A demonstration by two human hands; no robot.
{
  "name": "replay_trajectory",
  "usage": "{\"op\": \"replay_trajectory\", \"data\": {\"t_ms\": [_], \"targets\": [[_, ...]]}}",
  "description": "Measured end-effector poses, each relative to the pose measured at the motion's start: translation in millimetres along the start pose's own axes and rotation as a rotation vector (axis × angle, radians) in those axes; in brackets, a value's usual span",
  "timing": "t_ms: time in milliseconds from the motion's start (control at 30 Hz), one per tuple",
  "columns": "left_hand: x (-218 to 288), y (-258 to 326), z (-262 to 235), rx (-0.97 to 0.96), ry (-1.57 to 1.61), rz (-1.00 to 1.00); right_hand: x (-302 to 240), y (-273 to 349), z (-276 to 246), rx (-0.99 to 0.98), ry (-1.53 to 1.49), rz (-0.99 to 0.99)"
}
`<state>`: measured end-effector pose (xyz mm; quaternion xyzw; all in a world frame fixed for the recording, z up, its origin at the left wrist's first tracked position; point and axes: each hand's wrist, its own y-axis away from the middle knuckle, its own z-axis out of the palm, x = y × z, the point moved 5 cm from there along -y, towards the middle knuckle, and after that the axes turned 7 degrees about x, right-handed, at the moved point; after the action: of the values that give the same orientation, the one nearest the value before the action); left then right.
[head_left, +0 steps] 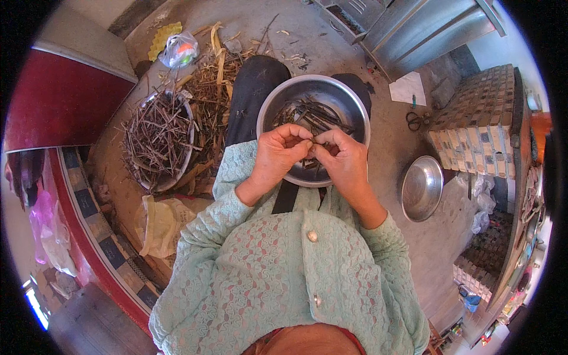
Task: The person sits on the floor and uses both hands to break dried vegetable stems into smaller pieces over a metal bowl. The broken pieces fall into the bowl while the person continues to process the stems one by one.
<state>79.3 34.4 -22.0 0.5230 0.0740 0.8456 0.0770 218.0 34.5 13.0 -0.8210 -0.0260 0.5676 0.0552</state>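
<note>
A steel basin [264,105] rests on my lap, holding dark, thin stick-like pieces [319,113] and some lighter brownish bits. Over its near half, my left hand [280,152] and my right hand [344,163] meet with their fingertips pinched together. Whatever sits between the fingers is small and mostly hidden, so its kind does not show. Both hands are closed, thumbs against index fingers, and almost touching each other.
To the left stands a basin heaped with dry twigs [157,139], beside loose stalks and husks [210,89]. A pale sack [163,225] lies nearer me. An empty metal bowl [422,188], scissors [414,120] and a white sheet [408,89] lie to the right, by a tiled stove [473,118].
</note>
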Motion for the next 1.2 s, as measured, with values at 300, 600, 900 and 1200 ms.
{"op": "replay_trajectory", "data": {"t_ms": [300,600,900,1200], "targets": [[0.3,0.9,-1.6,-0.036,-0.085,0.011,-12.8,1.1,-1.4,-0.019,0.074,-0.068],[8.4,1.6,0.3,-0.073,-0.174,0.120,-11.3,2.3,2.6,-0.077,0.060,-0.014],[8.6,-2.1,0.4,-0.123,-0.169,-0.003,5.7,-4.2,3.9,-0.320,-0.278,0.287],[6.3,-6.9,-3.4,-0.057,-0.143,0.052,5.4,-6.4,2.9,-0.247,-0.341,0.246]]}}
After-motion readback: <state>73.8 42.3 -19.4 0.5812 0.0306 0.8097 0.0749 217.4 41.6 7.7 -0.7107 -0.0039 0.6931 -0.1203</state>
